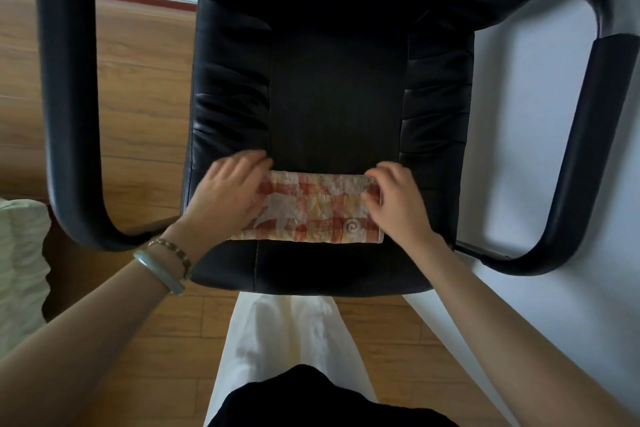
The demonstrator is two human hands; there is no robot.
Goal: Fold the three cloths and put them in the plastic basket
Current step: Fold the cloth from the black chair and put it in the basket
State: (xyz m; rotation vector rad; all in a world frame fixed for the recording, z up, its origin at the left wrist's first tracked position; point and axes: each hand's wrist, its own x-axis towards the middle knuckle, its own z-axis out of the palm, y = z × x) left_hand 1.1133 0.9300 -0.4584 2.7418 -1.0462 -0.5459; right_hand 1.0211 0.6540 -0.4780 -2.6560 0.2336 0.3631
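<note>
cloth: one orange-and-white checked cloth (313,210), folded into a long strip, lies on the front of the black chair seat (337,107), centre of frame
left hand: my left hand (225,196) rests flat on the strip's left end, fingers loose, not clenched
right hand: my right hand (398,201) pinches the strip's right end with its fingertips
wrist: green bangle (160,270) and bead bracelet on the left
floor: wood, left and bottom of frame
</note>
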